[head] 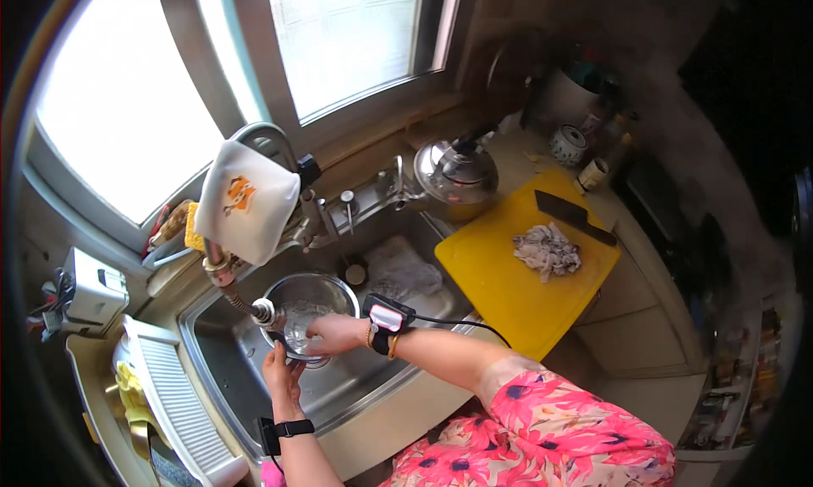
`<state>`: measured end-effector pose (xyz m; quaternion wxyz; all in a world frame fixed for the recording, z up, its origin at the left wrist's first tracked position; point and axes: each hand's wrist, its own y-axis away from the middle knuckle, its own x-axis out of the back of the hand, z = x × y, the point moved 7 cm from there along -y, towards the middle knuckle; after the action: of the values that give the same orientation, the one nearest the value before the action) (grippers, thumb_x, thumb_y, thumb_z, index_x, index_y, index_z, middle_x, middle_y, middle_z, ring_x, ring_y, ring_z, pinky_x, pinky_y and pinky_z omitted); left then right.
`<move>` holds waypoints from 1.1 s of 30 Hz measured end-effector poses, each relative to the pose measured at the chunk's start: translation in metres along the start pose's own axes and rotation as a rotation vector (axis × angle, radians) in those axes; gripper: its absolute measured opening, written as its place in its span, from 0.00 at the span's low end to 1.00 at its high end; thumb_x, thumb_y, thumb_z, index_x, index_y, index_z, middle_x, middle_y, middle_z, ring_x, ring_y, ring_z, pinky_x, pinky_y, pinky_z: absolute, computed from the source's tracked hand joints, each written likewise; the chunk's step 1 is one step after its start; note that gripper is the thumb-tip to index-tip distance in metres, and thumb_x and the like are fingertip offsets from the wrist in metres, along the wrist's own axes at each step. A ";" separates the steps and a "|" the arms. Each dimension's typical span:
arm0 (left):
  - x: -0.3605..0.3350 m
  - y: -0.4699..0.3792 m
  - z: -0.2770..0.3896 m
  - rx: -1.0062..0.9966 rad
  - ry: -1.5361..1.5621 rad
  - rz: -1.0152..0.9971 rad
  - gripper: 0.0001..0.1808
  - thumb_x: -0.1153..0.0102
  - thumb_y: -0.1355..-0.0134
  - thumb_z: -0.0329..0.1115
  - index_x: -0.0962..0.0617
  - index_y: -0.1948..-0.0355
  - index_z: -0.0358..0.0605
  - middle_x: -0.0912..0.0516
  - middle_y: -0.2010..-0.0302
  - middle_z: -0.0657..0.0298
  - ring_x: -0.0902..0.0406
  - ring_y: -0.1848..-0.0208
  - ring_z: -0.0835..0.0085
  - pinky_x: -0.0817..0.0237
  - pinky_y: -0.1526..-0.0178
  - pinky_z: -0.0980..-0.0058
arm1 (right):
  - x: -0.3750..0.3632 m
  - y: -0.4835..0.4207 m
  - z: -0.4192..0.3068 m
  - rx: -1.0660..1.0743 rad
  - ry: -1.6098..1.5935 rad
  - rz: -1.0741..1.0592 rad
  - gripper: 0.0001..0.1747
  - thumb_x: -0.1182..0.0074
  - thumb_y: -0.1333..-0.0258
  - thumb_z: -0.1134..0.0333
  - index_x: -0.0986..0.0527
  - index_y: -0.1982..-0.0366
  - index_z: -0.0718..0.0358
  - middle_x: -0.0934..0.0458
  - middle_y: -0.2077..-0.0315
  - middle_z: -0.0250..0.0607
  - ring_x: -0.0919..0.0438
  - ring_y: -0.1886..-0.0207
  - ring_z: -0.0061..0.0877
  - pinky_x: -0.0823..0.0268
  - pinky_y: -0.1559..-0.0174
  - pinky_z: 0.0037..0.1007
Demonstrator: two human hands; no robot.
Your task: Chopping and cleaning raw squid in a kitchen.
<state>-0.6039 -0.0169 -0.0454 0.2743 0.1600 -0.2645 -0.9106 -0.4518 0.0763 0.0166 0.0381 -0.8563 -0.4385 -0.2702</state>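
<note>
A round stainless steel bowl (346, 299) with water in it is over the sink (254, 366). My left hand (282, 374) grips its near rim, with the thumb up at the edge and the fingers lower down. Inside the bowl is my right hand (338, 334), its fingers pointing down into the water; whether they hold anything is hidden. The nozzle of a flexible faucet hose (264, 311) hangs at the bowl's left side, over the rim. Beyond the bowl, a clear plastic bag (406, 268) lies in the sink.
To the right, a yellow cutting board (489, 284) overhangs the sink and bears a cleaver (562, 209) and a heap of cut pale food (547, 252). A steel kettle (454, 176) stands behind it. At left is a white dish rack (181, 392). A white cloth (248, 201) hangs on the faucet.
</note>
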 end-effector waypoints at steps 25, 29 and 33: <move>-0.034 -0.018 -0.012 0.317 -0.265 -0.045 0.32 0.63 0.39 0.63 0.28 0.50 0.46 0.25 0.58 0.58 0.28 0.61 0.65 0.39 0.58 0.61 | 0.042 0.024 0.044 -0.308 -0.703 0.339 0.20 0.52 0.39 0.55 0.25 0.71 0.68 0.28 0.79 0.28 0.35 0.75 0.14 0.39 0.73 0.24; -0.002 -0.003 -0.017 0.323 -0.292 -0.097 0.38 0.63 0.41 0.68 0.36 0.40 0.52 0.30 0.45 0.52 0.27 0.52 0.59 0.42 0.51 0.55 | 0.017 0.000 0.053 -0.392 -1.148 0.349 0.21 0.57 0.36 0.55 0.27 0.66 0.68 0.24 0.70 0.33 0.28 0.68 0.19 0.35 0.63 0.25; 0.018 0.011 -0.008 0.254 -0.264 0.005 0.37 0.54 0.39 0.59 0.41 0.36 0.47 0.29 0.46 0.50 0.24 0.57 0.62 0.40 0.49 0.57 | -0.011 -0.029 0.050 -0.408 -1.337 0.313 0.18 0.58 0.36 0.56 0.28 0.62 0.65 0.23 0.65 0.37 0.25 0.63 0.24 0.32 0.59 0.28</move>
<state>-0.6106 -0.0380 -0.0480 0.2169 0.0720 -0.4116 -0.8823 -0.4580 0.1008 -0.0363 -0.3612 -0.8815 -0.1810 0.2443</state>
